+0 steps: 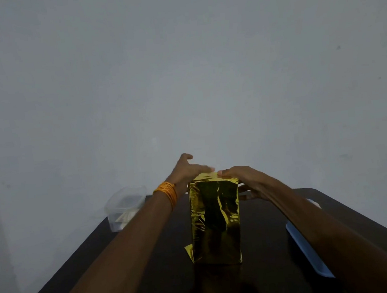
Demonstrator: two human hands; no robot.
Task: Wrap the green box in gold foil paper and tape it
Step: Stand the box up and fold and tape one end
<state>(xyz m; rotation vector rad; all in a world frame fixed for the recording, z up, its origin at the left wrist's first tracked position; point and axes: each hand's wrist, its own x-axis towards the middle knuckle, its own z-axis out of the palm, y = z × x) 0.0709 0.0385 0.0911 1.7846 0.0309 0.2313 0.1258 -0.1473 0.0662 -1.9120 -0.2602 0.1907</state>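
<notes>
At the far left corner of the dark counter (137, 259) stands a clear plastic container (125, 208) with something pale in it, too dim to make out. Next comes the left arm, orange bangles (166, 192) at the wrist, reaching forward to the top of the box. The left hand (186, 171) lies spread, its fingers straight and flat on the folded foil at the top of the box and its thumb lifted clear, so it presses rather than grasps. The box (215, 220) stands upright on end in the middle of the counter. All of it that shows is covered in gold foil paper (204, 193), and a small loose flap juts out at its lower left corner. The right hand (245, 181) holds the top right edge of the box, one fingertip on the top fold just beside the left hand's fingertips and the other fingers curled down the right side. Under the right forearm lies a flat blue tray (308, 251), and beyond it a small white object shows, partly hidden.
</notes>
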